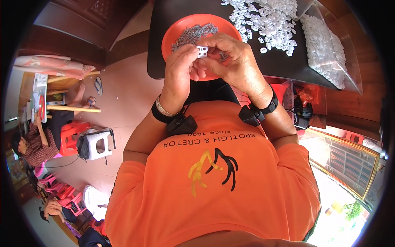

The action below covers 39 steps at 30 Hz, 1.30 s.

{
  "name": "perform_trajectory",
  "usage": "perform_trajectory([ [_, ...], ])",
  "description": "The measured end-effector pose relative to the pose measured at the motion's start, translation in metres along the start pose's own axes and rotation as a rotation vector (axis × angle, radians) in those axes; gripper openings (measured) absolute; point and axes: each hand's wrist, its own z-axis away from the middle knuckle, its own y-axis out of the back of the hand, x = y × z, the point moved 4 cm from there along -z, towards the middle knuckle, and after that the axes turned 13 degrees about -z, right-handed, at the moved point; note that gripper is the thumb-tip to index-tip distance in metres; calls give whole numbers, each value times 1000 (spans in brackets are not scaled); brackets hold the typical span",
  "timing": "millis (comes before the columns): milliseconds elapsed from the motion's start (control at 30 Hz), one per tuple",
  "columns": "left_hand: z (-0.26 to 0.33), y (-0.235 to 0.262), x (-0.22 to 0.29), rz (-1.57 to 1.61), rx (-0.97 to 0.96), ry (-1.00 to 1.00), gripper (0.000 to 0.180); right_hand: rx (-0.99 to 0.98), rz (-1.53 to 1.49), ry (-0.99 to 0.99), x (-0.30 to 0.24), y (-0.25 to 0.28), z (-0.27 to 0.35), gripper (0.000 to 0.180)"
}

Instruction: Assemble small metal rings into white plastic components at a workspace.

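A small white plastic piece with dark round holes point(202, 52) is held up between my two hands, above a red-orange bowl. My left hand point(179, 70) pinches it from the left side, thumb and fingertips closed on it. From the right, my right hand point(232, 55) has its thumb and index finger curled in against the same piece. Whether a screw is also between those fingertips is too small to tell. Many grey metal screws point(192, 35) lie in the bowl point(169, 38), partly hidden behind my hands.
On the black table point(158, 61), many loose white plastic pieces point(275, 24) are spread right of the bowl. A clear bin of white pieces point(323, 45) stands at far right. A white stool with a black bag point(98, 144) and seated people point(39, 146) are off left.
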Motion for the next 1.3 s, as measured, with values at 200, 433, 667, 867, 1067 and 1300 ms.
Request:
perform_trajectory([
  [200, 1, -1, 3, -77, 8, -31, 26, 40, 7, 11, -2, -2, 0, 33],
  [433, 3, 3, 2, -133, 6, -3, 26, 21, 122, 37, -3, -6, 2, 30],
  [667, 2, 3, 0, -154, 27, -71, 26, 43, -5, 42, -4, -6, 3, 19],
  [867, 4, -3, 3, -160, 24, -176, 24, 48, -78, 30, -7, -4, 5, 15],
  [1067, 11, -3, 5, -150, 34, -155, 26, 35, 28, 158, -8, -4, 6, 17],
  [1300, 10, -10, 11, -204, 11, -122, 25, 30, 16, 186, -12, 6, 7, 19],
])
